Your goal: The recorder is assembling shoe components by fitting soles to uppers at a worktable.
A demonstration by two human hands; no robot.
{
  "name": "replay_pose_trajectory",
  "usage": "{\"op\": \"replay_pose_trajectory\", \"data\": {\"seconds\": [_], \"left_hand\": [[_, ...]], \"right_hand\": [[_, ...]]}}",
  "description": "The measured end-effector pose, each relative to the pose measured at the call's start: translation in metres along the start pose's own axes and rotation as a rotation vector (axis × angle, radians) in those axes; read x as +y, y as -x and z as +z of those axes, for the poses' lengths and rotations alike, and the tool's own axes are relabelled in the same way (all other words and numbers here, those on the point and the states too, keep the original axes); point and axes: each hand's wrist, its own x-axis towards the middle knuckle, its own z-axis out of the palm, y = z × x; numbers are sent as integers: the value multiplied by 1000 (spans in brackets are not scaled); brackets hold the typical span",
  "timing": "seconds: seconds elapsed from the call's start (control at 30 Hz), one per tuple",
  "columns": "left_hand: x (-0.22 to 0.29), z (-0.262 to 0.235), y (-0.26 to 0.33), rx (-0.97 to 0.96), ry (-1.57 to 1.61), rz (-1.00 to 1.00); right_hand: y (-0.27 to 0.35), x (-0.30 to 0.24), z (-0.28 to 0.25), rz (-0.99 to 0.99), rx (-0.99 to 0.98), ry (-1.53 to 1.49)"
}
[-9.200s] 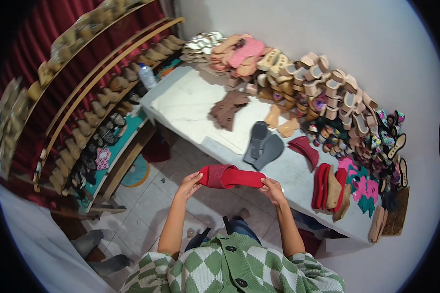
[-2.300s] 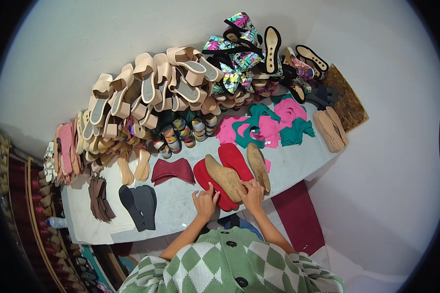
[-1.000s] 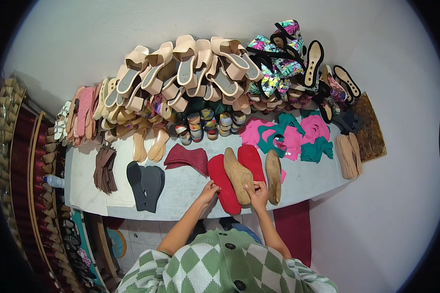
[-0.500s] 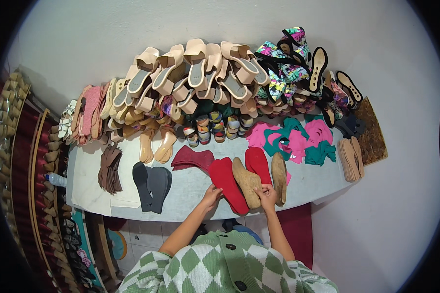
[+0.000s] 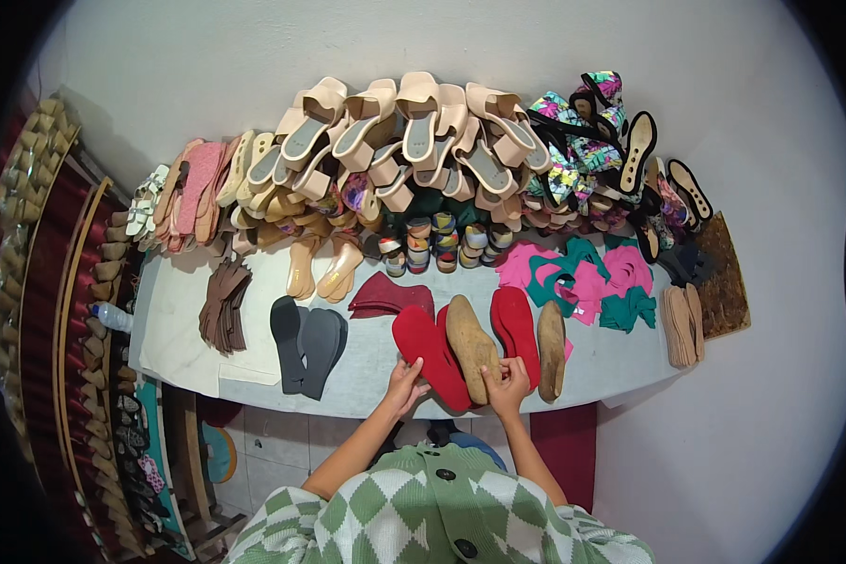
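Observation:
My left hand (image 5: 405, 387) is closed on the lower left edge of a red sole-shaped insole (image 5: 425, 352), which tilts to the left. Behind it, part of another red insole (image 5: 450, 340) shows. Between my hands stands a worn, tan shoe last (image 5: 471, 336). The fingers of my right hand (image 5: 505, 383) pinch its lower right side. Just beyond that hand lie more red insoles (image 5: 514, 331) and a second shoe last (image 5: 551, 350). A stack of dark red pieces (image 5: 390, 298) rests above my left hand.
Dark grey soles (image 5: 321, 346) and brown strips (image 5: 224, 305) lie to the left on the pale table (image 5: 385, 352). Beige heeled sandals (image 5: 420, 127) are piled along the back. Pink and green cut pieces (image 5: 587, 277) and tan soles (image 5: 681, 324) are at the right. Shelves of lasts (image 5: 103, 329) stand at far left.
The whole view has shifted, so the table things appear farther right. The red insole in my left hand has swung leftward, exposing another behind it. My right hand stays on the shoe last.

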Motion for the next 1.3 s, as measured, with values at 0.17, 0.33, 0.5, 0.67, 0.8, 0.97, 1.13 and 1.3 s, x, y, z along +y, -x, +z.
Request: {"op": "replay_pose_trajectory", "data": {"seconds": [0.17,0.33,0.5,0.67,0.8,0.97,1.13,1.3], "left_hand": [[23,-19,13,28,-27,82],[38,-54,19,63,46,76],[46,-57,23,61,7,109],[48,-52,20,65,-5,78],[41,-69,11,2,40,70],[29,-72,5,114,-72,122],[16,-68,0,272,14,184],[18,-85,-1,257,-208,349]], "right_hand": [[7,-5,16,-170,-4,284],[7,-40,9,-184,-126,502],[4,-76,37,-271,-117,511],[27,-96,76,-140,-768,163],[43,-71,96,-138,-630,-34],[56,-66,102,-126,-593,13],[66,-73,109,-122,-543,99],[71,-76,118,-148,-525,102]]}}
